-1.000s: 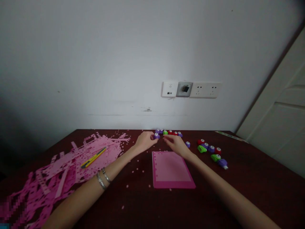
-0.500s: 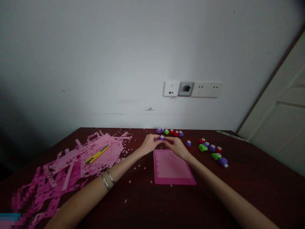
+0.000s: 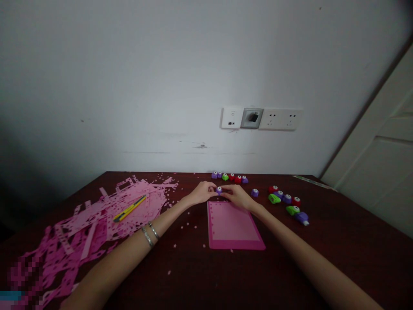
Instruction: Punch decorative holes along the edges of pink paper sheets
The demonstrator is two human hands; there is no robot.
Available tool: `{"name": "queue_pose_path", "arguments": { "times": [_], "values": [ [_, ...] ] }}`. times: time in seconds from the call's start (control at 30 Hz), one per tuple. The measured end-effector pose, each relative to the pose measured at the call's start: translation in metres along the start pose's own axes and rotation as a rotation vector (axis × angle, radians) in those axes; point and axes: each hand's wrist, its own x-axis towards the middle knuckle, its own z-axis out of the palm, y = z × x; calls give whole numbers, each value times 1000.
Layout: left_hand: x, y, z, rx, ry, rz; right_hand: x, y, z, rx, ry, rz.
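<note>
Between my two hands is a small purple craft punch (image 3: 219, 190) with a white, dark-centred button on top. The fingers of my left hand (image 3: 204, 192) grip it from the left, and those of my right hand (image 3: 238, 196) from the right. It is upright, just past the far edge of a pink sheet (image 3: 235, 223). That sheet has a darker pink border, with a row of small punched shapes down its left side. Another purple punch (image 3: 254, 193) stands apart, right of my right hand.
Punched pink paper scraps (image 3: 93, 224) heap up on the left, with a yellow utility knife (image 3: 129, 209) on them. More punches line the back, including a red punch (image 3: 238, 179); others, like a green punch (image 3: 274, 198), cluster right. Wall sockets (image 3: 280, 119) sit above.
The purple punch between my hands has dipped slightly and its button now faces me more. My hands stay in nearly the same place. The view has shifted a little.
</note>
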Motion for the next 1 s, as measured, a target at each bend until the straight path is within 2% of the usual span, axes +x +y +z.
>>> {"name": "queue_pose_path", "arguments": {
  "times": [0.17, 0.37, 0.5, 0.67, 0.73, 0.87, 1.0],
  "values": [
    [0, -9, 6, 18, -52, -18, -3, -1, 4, -121, -56, -21],
    [1, -20, 9, 17, -55, 8, -2, 6, 9, -221, -34, -113],
    [1, -22, 9, 18, -72, 4, -2, 14, 11, -252, -28, -115],
    [-8, -16, 2, -2, 28, -54, -8, 13, -1, -258, 39, -81],
    [-14, -12, -2, 49, 19, -28, -12, 11, -9, -262, -2, -64],
    [-23, -8, -4, 219, -94, 99, -17, 11, -16, -306, -170, -27],
    [-25, -5, -2, 296, -168, 80, -16, 13, -14, -338, -240, 31]
  ]
}}
